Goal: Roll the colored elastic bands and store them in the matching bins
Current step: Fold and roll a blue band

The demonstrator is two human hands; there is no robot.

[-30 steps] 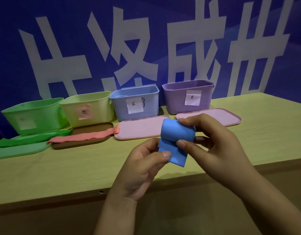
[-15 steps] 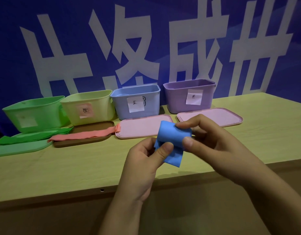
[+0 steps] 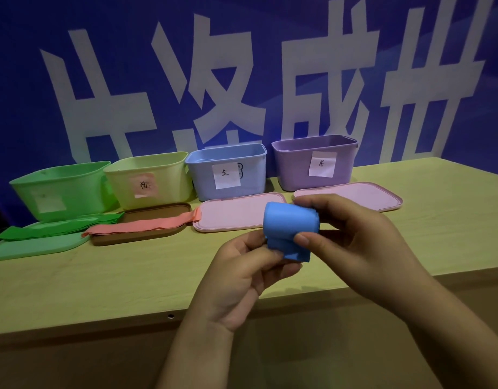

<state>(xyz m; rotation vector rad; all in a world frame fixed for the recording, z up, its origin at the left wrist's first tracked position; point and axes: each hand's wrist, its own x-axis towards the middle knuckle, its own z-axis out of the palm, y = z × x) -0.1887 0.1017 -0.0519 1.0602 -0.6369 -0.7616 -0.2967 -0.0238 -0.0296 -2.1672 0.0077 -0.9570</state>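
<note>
Blue bin label: 蓝. Purple bin label: 紫. Backdrop: 成.

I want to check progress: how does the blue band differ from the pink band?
The blue band is almost fully rolled; the pink band lies flat and stretched out. The blue one is held by the left hand and right hand; the pink one rests across a brown lid, untouched.

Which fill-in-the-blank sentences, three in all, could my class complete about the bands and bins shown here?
1. Both hands, the left hand and the right hand, hold a rolled band whose colour is ____.
2. The salmon band lies unrolled across a lid whose colour is ____.
3. Counting from the right, the blue bin is the ____ of the four bins.

Missing words: blue; brown; second
</note>
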